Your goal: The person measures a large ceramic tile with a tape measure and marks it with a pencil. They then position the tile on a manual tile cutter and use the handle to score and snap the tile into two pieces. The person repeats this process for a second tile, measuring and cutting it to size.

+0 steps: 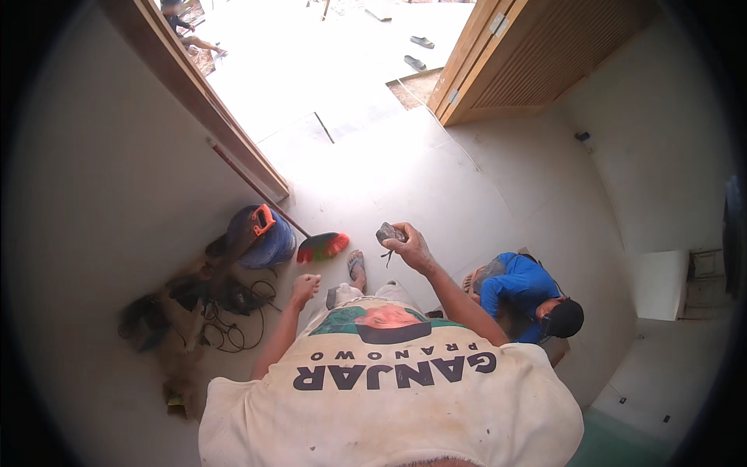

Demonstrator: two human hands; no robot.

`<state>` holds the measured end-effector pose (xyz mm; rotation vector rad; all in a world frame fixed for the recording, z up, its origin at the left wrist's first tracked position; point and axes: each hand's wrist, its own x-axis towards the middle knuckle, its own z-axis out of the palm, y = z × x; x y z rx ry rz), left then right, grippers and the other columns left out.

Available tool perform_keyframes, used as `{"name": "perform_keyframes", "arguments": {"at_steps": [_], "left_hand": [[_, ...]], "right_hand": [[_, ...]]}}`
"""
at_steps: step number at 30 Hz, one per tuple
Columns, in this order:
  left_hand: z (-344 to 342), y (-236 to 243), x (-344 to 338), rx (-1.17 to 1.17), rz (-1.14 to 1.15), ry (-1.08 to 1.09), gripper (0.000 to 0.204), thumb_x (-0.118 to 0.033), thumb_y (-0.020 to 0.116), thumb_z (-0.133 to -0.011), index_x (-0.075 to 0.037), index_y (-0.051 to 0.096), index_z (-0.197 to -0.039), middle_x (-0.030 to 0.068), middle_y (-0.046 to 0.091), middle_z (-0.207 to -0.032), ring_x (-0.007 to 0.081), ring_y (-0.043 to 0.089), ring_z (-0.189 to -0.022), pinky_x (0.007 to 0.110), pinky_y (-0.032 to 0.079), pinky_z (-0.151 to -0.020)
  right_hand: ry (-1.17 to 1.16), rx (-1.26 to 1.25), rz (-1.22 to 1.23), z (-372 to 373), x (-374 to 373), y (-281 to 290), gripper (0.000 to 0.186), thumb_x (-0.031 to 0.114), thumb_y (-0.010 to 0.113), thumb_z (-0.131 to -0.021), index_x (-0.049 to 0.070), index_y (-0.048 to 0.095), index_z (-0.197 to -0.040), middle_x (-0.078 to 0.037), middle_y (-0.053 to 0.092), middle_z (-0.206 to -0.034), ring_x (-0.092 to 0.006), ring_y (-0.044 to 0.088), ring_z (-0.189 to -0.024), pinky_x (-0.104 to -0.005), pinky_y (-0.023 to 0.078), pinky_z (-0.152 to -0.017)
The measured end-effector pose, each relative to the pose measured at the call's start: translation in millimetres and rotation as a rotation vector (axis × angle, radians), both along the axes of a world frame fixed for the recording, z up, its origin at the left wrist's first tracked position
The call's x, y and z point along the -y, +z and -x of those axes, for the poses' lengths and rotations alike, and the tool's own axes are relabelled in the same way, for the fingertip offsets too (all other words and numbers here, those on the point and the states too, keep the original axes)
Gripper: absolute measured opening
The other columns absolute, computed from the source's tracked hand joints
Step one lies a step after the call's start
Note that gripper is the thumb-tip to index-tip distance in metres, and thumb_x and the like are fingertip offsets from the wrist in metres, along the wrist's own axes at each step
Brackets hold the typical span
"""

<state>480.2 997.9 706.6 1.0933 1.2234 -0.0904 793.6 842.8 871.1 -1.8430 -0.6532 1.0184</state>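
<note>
My right hand (412,251) is raised over the pale tiled floor, closed around a small dark grey lumpy object (389,233) with a dark strip dangling beneath it. My left hand (306,286) hangs lower, beside my light shorts, with curled fingers; whether anything is inside them I cannot make out. A red and green broom (320,246) with a long handle stands just beyond it. Left of the broom is a blue bucket (268,249) with an orange-handled saw (263,220) on top.
Tangled cables and dark tools (226,300) lie along the left wall. A co-worker in blue (510,284) crouches close at my right. The wooden doorway (467,70) opens ahead onto bright ground with sandals (416,62), and another person (187,39) sits outside.
</note>
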Motion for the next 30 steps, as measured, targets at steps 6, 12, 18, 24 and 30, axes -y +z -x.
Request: {"name": "perform_keyframes", "arguments": {"at_steps": [6, 12, 18, 24, 30], "left_hand": [[-252.9, 98.0, -68.1, 0.393, 0.136, -0.208, 0.062, -0.058, 0.051, -0.094, -0.003, 0.054, -0.123, 0.0120, 0.060, -0.112, 0.0210, 0.058, -0.104, 0.035, 0.050, -0.086], [-408.6, 130.2, -116.6, 0.672, 0.358, -0.114, 0.058, -0.050, 0.041, -0.101, -0.001, 0.051, -0.130, 0.0153, 0.060, -0.120, 0.0239, 0.060, -0.110, 0.043, 0.050, -0.093], [-512.8, 137.4, -192.6, 0.602, 0.399, 0.002, 0.051, -0.047, 0.041, -0.101, -0.001, 0.057, -0.119, 0.0121, 0.065, -0.106, 0.0221, 0.065, -0.098, 0.036, 0.052, -0.087], [-600.9, 161.4, -270.1, 0.475, 0.333, 0.189, 0.044, -0.040, 0.043, -0.101, 0.000, 0.057, -0.113, 0.0122, 0.065, -0.100, 0.0232, 0.066, -0.091, 0.038, 0.055, -0.081], [-680.0, 146.3, -359.9, 0.502, 0.238, 0.152, 0.029, -0.032, 0.047, -0.098, -0.005, 0.057, -0.099, 0.0078, 0.062, -0.090, 0.0162, 0.064, -0.075, 0.033, 0.058, -0.064]], "right_hand": [[-0.211, -0.008, -0.131, -98.6, -63.2, 11.4, 0.058, 0.029, 0.076, -0.076, -0.005, 0.052, -0.117, -0.014, 0.064, -0.103, -0.0177, 0.062, -0.092, -0.0310, 0.051, -0.082], [-0.317, -0.119, -0.156, -182.6, -147.1, 3.6, 0.059, 0.027, 0.076, -0.080, -0.005, 0.047, -0.120, -0.016, 0.064, -0.105, -0.0190, 0.063, -0.097, -0.0327, 0.051, -0.085], [-0.094, 0.163, 0.009, -290.2, -225.0, 8.4, 0.070, 0.038, 0.081, -0.073, -0.004, 0.048, -0.119, -0.018, 0.064, -0.106, -0.0245, 0.065, -0.097, -0.0358, 0.052, -0.084], [0.089, 0.160, -0.011, -392.5, -309.8, 17.5, 0.062, 0.040, 0.076, -0.078, -0.005, 0.057, -0.115, -0.018, 0.064, -0.108, -0.0274, 0.067, -0.094, -0.0380, 0.053, -0.084], [0.075, -0.038, -0.015, -488.6, -404.4, -6.7, 0.042, 0.028, 0.068, -0.089, -0.003, 0.062, -0.116, -0.015, 0.069, -0.103, -0.0225, 0.068, -0.091, -0.0334, 0.055, -0.081]]}}
